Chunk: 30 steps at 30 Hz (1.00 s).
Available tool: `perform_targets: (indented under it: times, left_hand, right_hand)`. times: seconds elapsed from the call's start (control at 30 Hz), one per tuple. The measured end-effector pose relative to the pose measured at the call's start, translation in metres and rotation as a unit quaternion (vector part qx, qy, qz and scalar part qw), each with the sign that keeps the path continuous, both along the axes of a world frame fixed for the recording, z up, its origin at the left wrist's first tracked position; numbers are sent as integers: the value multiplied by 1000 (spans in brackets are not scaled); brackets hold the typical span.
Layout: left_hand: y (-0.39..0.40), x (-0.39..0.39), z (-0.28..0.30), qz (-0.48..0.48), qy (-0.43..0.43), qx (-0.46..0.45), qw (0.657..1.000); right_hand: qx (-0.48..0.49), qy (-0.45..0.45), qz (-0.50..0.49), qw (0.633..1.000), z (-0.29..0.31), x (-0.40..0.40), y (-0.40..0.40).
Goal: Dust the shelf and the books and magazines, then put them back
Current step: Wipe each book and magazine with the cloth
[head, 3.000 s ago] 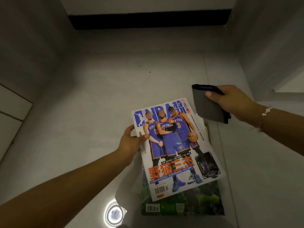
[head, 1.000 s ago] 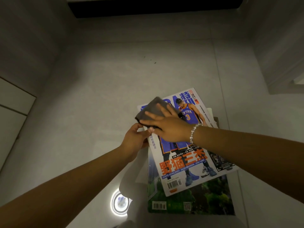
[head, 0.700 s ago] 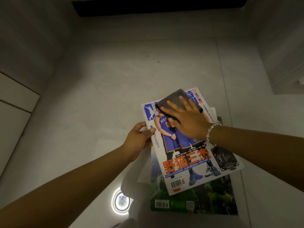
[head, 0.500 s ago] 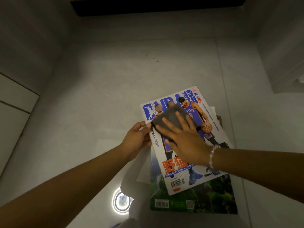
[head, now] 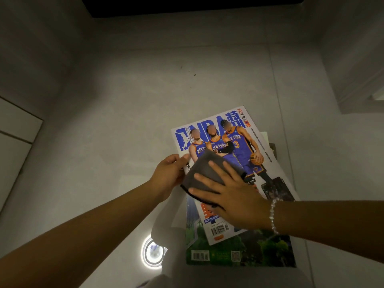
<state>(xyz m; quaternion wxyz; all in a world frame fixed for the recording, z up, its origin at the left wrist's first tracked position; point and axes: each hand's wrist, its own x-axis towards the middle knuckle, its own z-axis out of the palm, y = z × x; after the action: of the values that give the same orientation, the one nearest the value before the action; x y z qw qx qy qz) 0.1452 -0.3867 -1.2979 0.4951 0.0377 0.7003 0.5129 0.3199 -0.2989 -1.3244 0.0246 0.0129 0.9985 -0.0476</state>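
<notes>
A basketball magazine [head: 234, 142] with three players in blue jerseys on its cover is held above the floor. My left hand [head: 168, 173] grips its left edge, thumb on the cover. My right hand [head: 234, 196] presses a folded grey cloth [head: 204, 172] flat on the lower left of the cover with straight, spread fingers. Below it lies a magazine with a green cover [head: 249, 250] on the floor, with the edges of other books or magazines [head: 268, 140] showing past the top right.
Grey floor tiles [head: 145, 100] spread to the left and ahead. A dark recess [head: 187, 5] runs along the top. A white cabinet front [head: 14, 132] stands at the left and a pale wall corner [head: 357, 90] at the right. A round ceiling-light reflection [head: 152, 254] shines on the floor.
My right hand has wiped the cloth from the top of the cover down toward its lower left. My left hand keeps its grip on the left edge.
</notes>
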Motion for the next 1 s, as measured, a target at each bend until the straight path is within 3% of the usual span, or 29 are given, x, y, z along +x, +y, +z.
perform_targets:
  times: [0.13, 0.3, 0.4, 0.57, 0.7, 0.87, 1.0]
  left_hand:
    - [0, 2, 0, 5, 6, 1, 1000]
    - [3, 3, -1, -2, 34, -14, 999]
    - [3, 4, -1, 4, 35, -18, 999]
    - [4, 3, -1, 3, 39, -30, 999]
    - [4, 4, -1, 0, 44, -36, 998]
    - [3, 5, 0, 5, 33, -25, 999]
    - [4, 5, 0, 8, 35, -30, 999]
  right_hand:
    - [8, 12, 43, 999, -1, 7, 33]
    - [-5, 1, -118, 993, 3, 13, 91]
    - [-12, 5, -168, 986, 2, 14, 85]
    - [-6, 14, -42, 999, 0, 34, 29]
    - [-6, 23, 13, 1000, 4, 39, 43]
    - [-35, 8, -179, 983, 3, 31, 92]
    - [-32, 0, -210, 977, 0, 32, 74]
